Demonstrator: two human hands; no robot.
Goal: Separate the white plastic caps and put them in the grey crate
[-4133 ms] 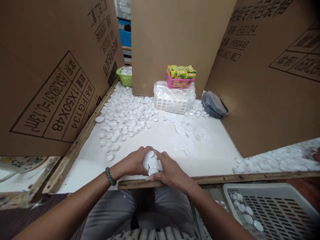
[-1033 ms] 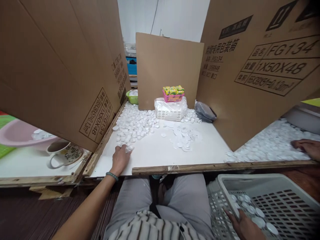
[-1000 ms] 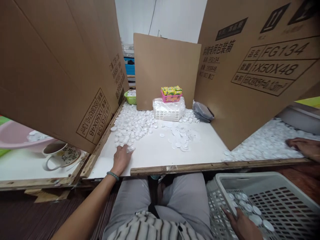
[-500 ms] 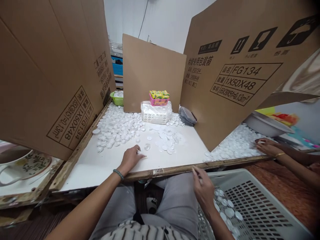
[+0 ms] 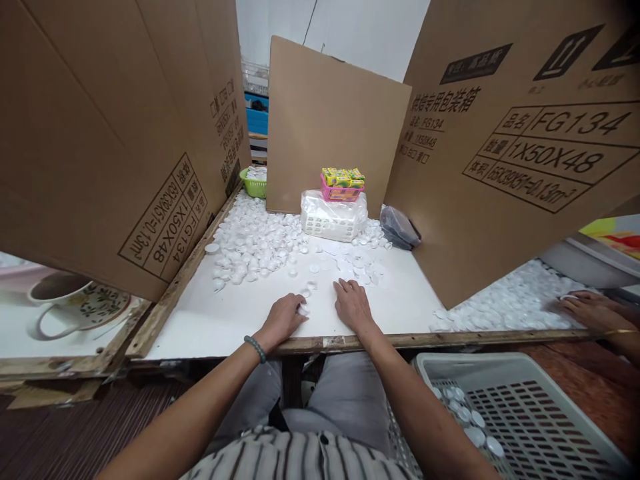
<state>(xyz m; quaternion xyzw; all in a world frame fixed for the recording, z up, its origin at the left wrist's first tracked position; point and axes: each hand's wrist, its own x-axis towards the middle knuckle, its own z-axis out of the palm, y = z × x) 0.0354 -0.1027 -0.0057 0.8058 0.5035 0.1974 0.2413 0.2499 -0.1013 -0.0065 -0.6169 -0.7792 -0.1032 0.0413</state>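
My left hand, with a beaded bracelet at its wrist, rests near the table's front edge. Its thumb and fingers pinch a small white round cap. Just beyond lie a couple of loose caps. My right hand is on the white table top, palm down with fingers extended. Its fingertips reach the near side of a scatter of thin white discs; whether they touch one is hidden. A large heap of white caps spreads at the back left.
Cardboard panels wall the table at the back and sides. A wrapped white pack carries a pink basket of yellow boxes. A grey crate with caps stands below right. Another person's hands work at the right heap. A mug stands left.
My right hand has risen from over the crate's edge and moved left and forward onto the table beside the discs. The left hand keeps its pinch. The view has shifted slightly.
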